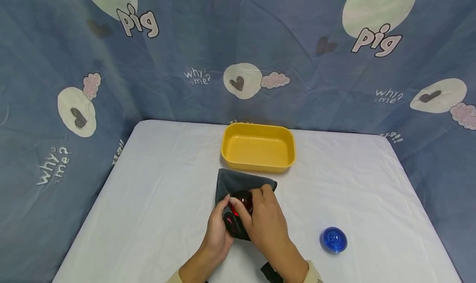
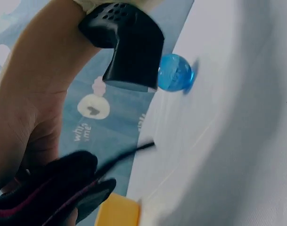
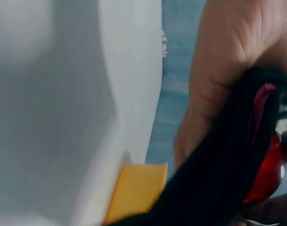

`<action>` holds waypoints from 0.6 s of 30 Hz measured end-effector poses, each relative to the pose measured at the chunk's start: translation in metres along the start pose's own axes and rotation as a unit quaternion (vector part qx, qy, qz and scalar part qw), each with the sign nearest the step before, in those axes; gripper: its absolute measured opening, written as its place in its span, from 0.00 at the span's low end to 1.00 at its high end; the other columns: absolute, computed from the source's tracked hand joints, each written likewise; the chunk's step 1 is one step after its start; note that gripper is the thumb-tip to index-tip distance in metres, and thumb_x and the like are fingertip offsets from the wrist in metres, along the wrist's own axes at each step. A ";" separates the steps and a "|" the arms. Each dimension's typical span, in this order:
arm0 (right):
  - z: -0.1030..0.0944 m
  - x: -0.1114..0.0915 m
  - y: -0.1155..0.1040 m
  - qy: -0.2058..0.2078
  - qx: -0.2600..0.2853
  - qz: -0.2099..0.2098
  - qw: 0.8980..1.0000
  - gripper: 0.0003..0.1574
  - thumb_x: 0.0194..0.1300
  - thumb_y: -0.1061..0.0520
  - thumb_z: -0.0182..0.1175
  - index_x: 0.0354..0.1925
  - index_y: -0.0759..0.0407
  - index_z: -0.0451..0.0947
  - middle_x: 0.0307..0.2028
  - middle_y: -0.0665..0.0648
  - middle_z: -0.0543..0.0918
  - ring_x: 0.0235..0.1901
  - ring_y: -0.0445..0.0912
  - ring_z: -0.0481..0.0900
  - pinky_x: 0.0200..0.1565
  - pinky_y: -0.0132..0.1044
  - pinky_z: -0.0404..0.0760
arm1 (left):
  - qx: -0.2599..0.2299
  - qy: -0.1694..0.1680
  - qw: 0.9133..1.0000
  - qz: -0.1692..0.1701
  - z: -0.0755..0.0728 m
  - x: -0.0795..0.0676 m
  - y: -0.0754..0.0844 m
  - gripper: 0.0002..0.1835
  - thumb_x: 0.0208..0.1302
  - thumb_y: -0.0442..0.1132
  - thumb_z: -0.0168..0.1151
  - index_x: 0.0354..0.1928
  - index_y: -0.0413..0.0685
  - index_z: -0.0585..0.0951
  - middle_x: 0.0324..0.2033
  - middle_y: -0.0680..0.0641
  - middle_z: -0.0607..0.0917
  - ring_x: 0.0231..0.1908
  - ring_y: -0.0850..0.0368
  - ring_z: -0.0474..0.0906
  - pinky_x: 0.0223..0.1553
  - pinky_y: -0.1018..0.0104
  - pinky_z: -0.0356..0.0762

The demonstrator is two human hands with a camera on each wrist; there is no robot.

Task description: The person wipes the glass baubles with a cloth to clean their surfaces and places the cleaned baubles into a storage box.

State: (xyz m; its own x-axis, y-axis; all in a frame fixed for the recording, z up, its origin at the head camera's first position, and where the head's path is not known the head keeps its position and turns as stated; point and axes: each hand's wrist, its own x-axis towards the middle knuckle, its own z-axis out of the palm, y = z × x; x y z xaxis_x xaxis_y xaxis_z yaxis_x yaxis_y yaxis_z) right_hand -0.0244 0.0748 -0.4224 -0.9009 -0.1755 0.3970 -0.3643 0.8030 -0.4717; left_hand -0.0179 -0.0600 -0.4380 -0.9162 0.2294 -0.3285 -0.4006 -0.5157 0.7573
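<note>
Both hands meet over a dark grey cloth (image 1: 245, 179) with black edging, near the middle of the table. A glossy, see-through red round thing (image 1: 243, 197) sits against the cloth, partly covered by fingers. My left hand (image 1: 218, 229) holds the near, bunched part of the cloth, its thumb up beside the red thing. From the other side, my right hand (image 1: 265, 221) grips the red thing between thumb and curled fingers. In the right wrist view, dark cloth with a pink strip (image 3: 261, 110) hides much of the red thing (image 3: 268, 174).
Beyond the cloth stands a yellow rectangular tray (image 1: 258, 166). A see-through blue round thing (image 1: 334, 239) lies on the white table (image 1: 156, 200) to the right of my hands. Blue printed fabric (image 1: 186, 39) hangs behind the table and along its sides.
</note>
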 end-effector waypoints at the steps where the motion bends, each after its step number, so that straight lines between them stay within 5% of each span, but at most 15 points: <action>1: 0.000 0.001 0.001 -0.009 0.003 0.009 1.000 0.37 0.72 0.33 0.62 0.44 0.68 0.83 0.38 0.57 0.72 0.32 0.45 0.71 0.35 0.38 0.80 | -0.005 -0.002 1.000 0.001 0.000 0.002 0.000 0.32 0.84 0.55 0.35 0.74 0.36 0.58 0.62 0.45 0.71 0.60 0.57 0.72 0.60 0.66 0.74; 4: -0.003 0.001 0.003 -0.041 0.024 0.011 0.999 0.40 0.72 0.35 0.64 0.60 0.70 0.79 0.48 0.61 0.77 0.44 0.49 0.77 0.46 0.43 0.84 | -0.019 -0.003 1.000 0.006 -0.002 0.007 0.002 0.32 0.83 0.56 0.37 0.74 0.37 0.61 0.65 0.44 0.72 0.62 0.56 0.72 0.62 0.65 0.73; 8: -0.008 -0.001 0.006 -0.057 0.044 -0.044 0.996 0.45 0.69 0.45 0.71 0.76 0.59 0.67 0.65 0.63 0.74 0.61 0.54 0.74 0.58 0.48 0.81 | -0.030 -0.012 0.999 0.017 -0.006 0.011 0.008 0.33 0.84 0.55 0.37 0.77 0.39 0.58 0.70 0.44 0.68 0.67 0.56 0.70 0.65 0.65 0.71; 13: -0.007 0.002 0.010 -0.026 0.023 -0.101 0.994 0.42 0.66 0.53 0.74 0.73 0.57 0.71 0.64 0.62 0.75 0.60 0.54 0.76 0.57 0.47 0.82 | -0.035 -0.020 0.999 0.026 -0.005 0.015 0.009 0.32 0.84 0.53 0.36 0.77 0.37 0.59 0.71 0.43 0.68 0.68 0.55 0.69 0.67 0.64 0.70; 18: -0.001 0.007 0.013 0.012 0.001 -0.081 0.997 0.36 0.68 0.45 0.72 0.62 0.67 0.76 0.47 0.61 0.83 0.45 0.54 0.78 0.44 0.43 0.84 | -0.020 -0.010 0.999 0.034 -0.002 0.018 0.007 0.32 0.84 0.52 0.36 0.75 0.35 0.58 0.67 0.43 0.69 0.64 0.57 0.72 0.64 0.66 0.72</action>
State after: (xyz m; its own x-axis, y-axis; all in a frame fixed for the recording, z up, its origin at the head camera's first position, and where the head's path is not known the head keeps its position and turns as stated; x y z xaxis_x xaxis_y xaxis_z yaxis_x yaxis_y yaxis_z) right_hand -0.0352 0.0843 -0.4247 -0.8248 -0.2886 0.4863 -0.5041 0.7648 -0.4011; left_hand -0.0369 -0.0611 -0.4401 -0.9410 0.2100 -0.2653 -0.3382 -0.5627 0.7543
